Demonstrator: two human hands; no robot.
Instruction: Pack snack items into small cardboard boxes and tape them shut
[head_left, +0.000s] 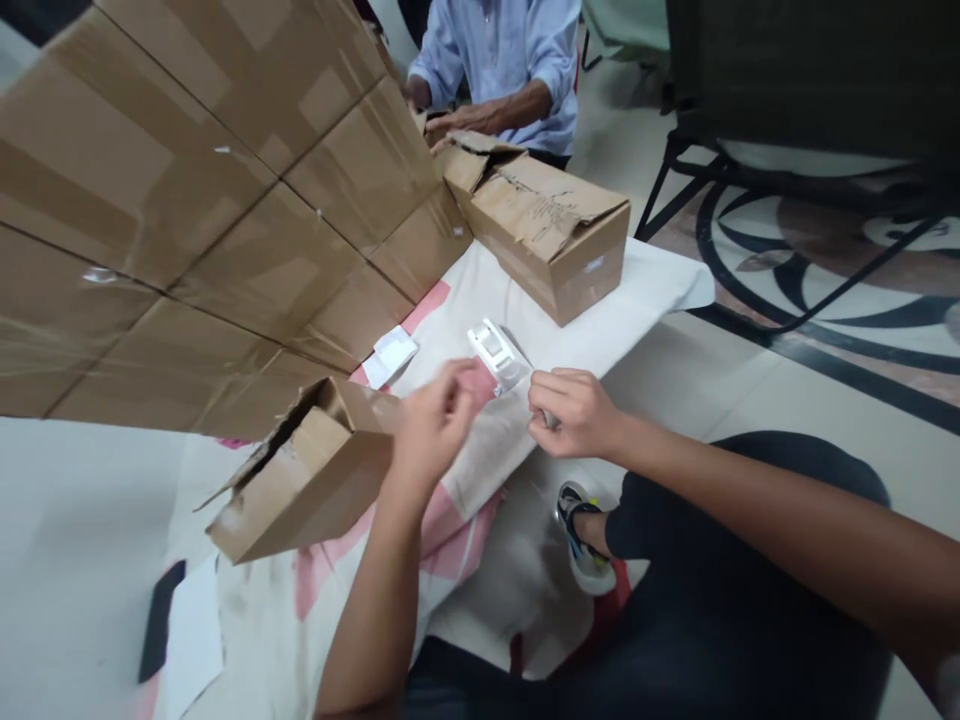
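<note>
My left hand (pixel 437 415), a little blurred, hovers over the cloth beside the nearer cardboard box. Its fingers curl loosely, with a gap to the thumb and nothing visible between them. Close to the cloth's edge, my right hand (pixel 568 412) is closed in a pinch. A small greyish bit shows among its fingers, too small to name. Between and just beyond both hands lies a white plastic device (pixel 496 352) with slots on top. The open cardboard box (pixel 322 490) by my left wrist has torn flaps.
Stacked taped cartons (pixel 225 200) wall off the left. A long cardboard box (pixel 551 220) with worn flaps sits at the back right. White paper (pixel 390 355) lies by the cartons. Across from me, a person in a blue shirt (pixel 499 60) handles cardboard. A dark folding frame (pixel 787 250) stands right.
</note>
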